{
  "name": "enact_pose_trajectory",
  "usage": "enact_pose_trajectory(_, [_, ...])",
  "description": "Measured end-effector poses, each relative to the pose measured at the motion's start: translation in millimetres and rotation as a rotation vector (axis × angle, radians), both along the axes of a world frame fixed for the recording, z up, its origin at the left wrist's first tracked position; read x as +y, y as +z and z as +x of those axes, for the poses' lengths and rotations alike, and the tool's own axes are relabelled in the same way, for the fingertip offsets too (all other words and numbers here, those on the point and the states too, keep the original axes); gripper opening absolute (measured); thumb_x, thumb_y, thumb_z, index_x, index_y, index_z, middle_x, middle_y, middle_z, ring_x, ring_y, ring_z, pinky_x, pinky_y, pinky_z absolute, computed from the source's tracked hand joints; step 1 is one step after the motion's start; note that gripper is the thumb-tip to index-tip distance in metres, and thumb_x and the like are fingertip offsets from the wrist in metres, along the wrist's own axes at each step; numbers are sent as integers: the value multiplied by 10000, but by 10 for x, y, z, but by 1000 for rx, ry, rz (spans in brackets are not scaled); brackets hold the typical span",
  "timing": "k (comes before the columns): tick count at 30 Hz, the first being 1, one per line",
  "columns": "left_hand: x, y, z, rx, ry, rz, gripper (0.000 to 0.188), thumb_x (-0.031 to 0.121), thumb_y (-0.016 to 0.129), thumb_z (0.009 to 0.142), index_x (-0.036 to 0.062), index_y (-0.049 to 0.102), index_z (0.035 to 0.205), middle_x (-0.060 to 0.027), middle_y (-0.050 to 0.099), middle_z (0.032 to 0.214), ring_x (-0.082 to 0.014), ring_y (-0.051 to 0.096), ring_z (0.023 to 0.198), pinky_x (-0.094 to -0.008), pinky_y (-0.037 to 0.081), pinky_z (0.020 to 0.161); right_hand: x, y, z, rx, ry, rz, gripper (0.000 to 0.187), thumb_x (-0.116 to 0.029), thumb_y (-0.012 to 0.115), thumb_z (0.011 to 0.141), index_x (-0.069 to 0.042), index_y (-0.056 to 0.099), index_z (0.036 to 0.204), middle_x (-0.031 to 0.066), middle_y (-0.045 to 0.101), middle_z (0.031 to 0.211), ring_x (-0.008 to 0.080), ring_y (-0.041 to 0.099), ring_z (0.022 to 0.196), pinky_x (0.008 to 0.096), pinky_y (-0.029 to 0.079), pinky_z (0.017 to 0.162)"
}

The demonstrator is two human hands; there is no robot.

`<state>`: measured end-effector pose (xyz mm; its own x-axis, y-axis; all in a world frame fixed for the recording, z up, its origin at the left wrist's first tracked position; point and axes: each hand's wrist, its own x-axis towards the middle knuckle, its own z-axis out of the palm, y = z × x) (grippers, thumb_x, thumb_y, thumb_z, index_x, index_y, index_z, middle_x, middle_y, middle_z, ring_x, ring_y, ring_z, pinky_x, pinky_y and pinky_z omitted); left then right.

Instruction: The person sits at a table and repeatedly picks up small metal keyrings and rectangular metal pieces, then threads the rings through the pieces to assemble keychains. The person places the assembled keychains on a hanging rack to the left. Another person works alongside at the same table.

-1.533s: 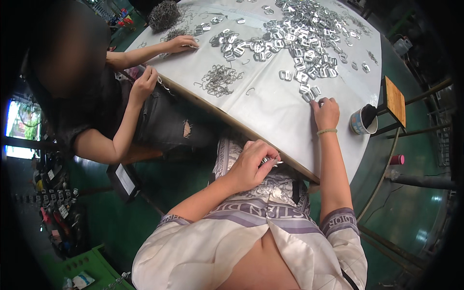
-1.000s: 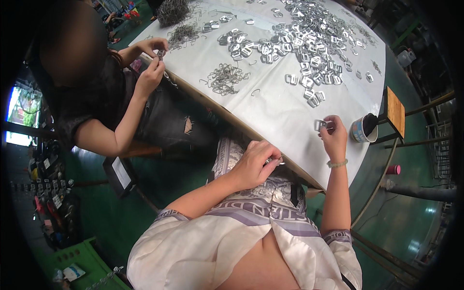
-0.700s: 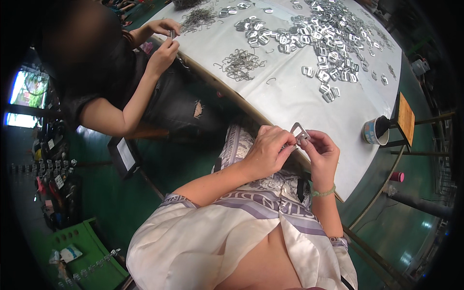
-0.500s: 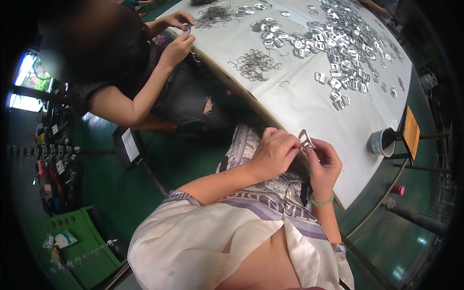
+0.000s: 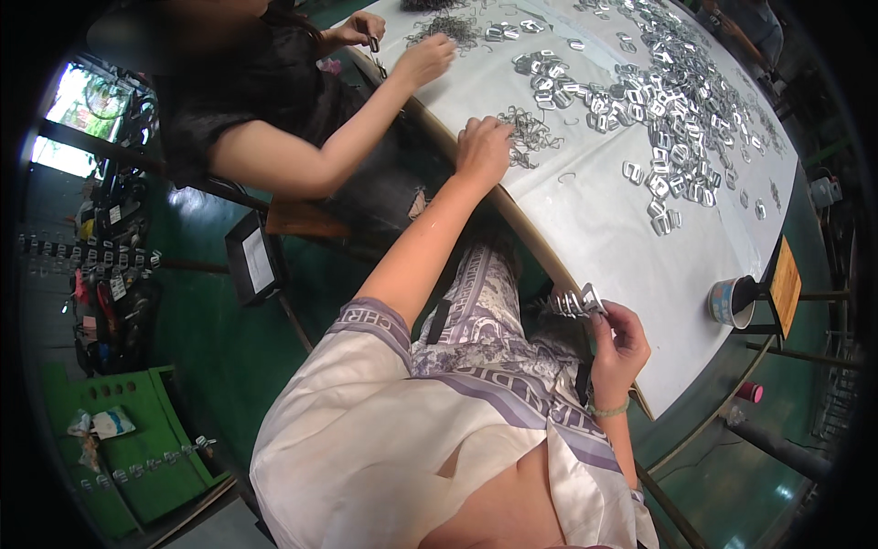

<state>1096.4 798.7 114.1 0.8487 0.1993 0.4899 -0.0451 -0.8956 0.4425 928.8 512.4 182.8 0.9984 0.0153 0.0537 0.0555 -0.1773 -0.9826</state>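
My left hand [image 5: 485, 151] is stretched out to a small pile of bent wire hooks [image 5: 535, 137] near the table's left edge. Its fingers are slightly curled and apart at the pile's near side, the tips partly hidden. Over the near table edge, my right hand [image 5: 622, 343] pinches a silvery metal buckle [image 5: 593, 298] between thumb and fingers. Beside that buckle, a row of similar buckles [image 5: 565, 304] hangs close together at the edge. One loose hook [image 5: 568, 177] lies to the right of the pile.
A large heap of metal buckles [image 5: 672, 119] spreads over the white tabletop [image 5: 622, 247]. At left, a person [image 5: 274, 137] holds a dark buckle and reaches toward another hook pile [image 5: 448, 33]. A paper tub [image 5: 722, 302] stands off the right edge by a wooden stool [image 5: 785, 284].
My left hand has left the buckle and reached forward to the hook pile. My right hand still holds its buckle. The other person's near hand has moved out over the table.
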Motion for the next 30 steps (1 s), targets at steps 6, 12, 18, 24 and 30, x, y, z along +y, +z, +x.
enact_pose_trajectory(6, [-314,-133,38,77,-318,75,245,35,599,765,98,708,975,-67,642,1035,-281,535,1024,-406,431,886,4,-4,-39,9,5,8,112,68,618,855,60,639,965,62,658,876,85,596,800,219,484,731])
enact_pose_trajectory(12, [-271,75,-142,-26,-426,-218,177,2,603,758,81,720,863,-86,669,892,-304,590,891,-388,469,832,-23,-12,-28,-8,16,-12,109,68,619,854,56,642,959,57,655,864,84,593,789,215,479,715])
enact_pose_trajectory(18, [-86,19,-34,40,-244,-99,110,71,642,789,92,723,860,-78,649,852,-298,584,879,-389,471,816,-23,-27,-4,-12,14,10,107,61,624,854,51,643,959,58,658,859,84,598,780,216,481,708])
enact_pose_trajectory(24, [-216,71,116,138,-397,19,144,125,663,795,125,721,928,-51,625,929,-274,562,960,-393,443,867,-5,2,-33,-13,30,20,104,53,631,853,46,644,957,56,664,861,81,605,772,211,480,698])
enact_pose_trajectory(30, [-277,171,157,207,-353,192,238,114,706,771,132,701,1008,-57,595,986,-253,545,1019,-378,442,880,-30,11,-53,-31,9,3,110,61,630,849,45,645,957,50,665,847,78,603,759,206,477,683])
